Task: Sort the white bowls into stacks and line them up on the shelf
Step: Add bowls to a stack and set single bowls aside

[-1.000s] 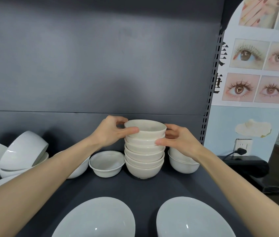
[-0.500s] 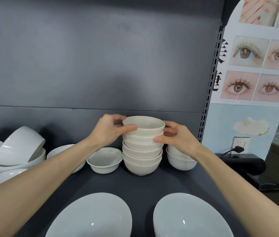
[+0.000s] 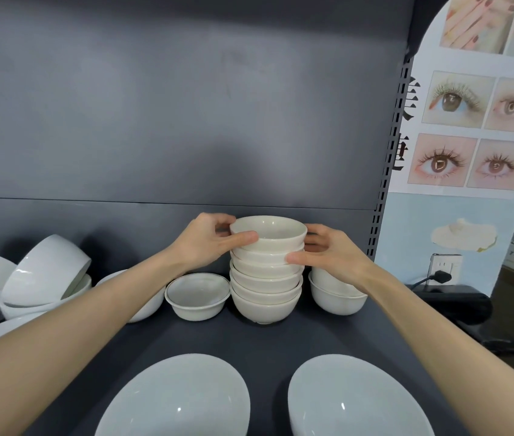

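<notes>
A stack of several small cream-white bowls [image 3: 265,297] stands on the dark shelf [image 3: 249,338], near its back wall. My left hand [image 3: 208,243] grips the left side of the top bowl [image 3: 268,234], thumb in front on its rim. My right hand [image 3: 328,256] holds the right side of the stack's upper bowls, thumb across the front. A single small bowl [image 3: 197,294] sits just left of the stack. A short stack of two small bowls [image 3: 334,294] stands to the right, partly hidden behind my right wrist.
Two large white bowls [image 3: 177,401] [image 3: 356,401] sit at the shelf's front edge. Larger bowls [image 3: 44,278] lie tilted and nested at the left. A perforated shelf upright [image 3: 388,171] marks the right end. Beyond it are a poster wall, a plugged-in socket [image 3: 444,269] and a black device [image 3: 457,306].
Both hands keep the same hold on the top of the stack. The view has shifted slightly; the stack and other bowls have not visibly moved on the shelf.
</notes>
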The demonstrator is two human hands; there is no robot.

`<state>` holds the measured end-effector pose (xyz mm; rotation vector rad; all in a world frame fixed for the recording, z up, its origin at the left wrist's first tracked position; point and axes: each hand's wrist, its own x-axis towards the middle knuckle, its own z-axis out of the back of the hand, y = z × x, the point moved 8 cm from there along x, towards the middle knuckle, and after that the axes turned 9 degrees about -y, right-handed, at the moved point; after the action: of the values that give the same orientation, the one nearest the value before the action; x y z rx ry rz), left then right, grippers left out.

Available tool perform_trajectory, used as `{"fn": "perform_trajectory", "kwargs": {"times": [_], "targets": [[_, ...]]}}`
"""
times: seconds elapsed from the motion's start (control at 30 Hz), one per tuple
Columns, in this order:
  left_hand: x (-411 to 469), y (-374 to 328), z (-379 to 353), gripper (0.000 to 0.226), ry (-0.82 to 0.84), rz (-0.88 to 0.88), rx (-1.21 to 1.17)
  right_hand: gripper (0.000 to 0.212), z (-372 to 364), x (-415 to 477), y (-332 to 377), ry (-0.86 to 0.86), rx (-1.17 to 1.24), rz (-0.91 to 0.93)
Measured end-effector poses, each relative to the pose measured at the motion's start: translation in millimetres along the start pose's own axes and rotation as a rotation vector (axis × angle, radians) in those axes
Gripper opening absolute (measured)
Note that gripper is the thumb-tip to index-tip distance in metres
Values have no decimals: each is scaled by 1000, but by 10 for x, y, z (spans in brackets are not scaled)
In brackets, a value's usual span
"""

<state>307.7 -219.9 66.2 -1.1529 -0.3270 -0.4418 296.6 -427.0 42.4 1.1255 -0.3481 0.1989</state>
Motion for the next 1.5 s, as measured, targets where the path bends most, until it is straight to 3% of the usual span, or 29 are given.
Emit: {"fn": "perform_trajectory", "kwargs": {"times": [0.13, 0.23, 0.33, 0.57, 0.63, 0.83, 1.13, 1.5], "targets": [[-27, -3, 7, 32, 12, 34, 27, 70, 9, -34, 11, -1, -21, -6], [-27, -34, 20, 36, 11, 30, 65, 64, 21, -58, 69, -10, -58, -1], [-38, -71, 46, 19, -4, 30, 119, 59, 37, -56, 80, -29, -101, -7], [-42, -133, 118, 48, -48, 52, 302, 47, 73, -142, 215, -36, -257, -1], [-72, -197, 150, 47, -64, 44, 372, 43, 103, -171, 273, -46, -317, 5], [-208, -543, 195, 45, -68, -71, 570, 57, 254, -321, 542, -66, -515, 91], [-923, -1188, -1, 51, -41, -244, 880, 53, 593, -944, 931, -62, -746, 245], [-2213, -1168, -306, 52, -78, -139, 684, 53, 776, -1969, 582, 19, -636, 168]]}}
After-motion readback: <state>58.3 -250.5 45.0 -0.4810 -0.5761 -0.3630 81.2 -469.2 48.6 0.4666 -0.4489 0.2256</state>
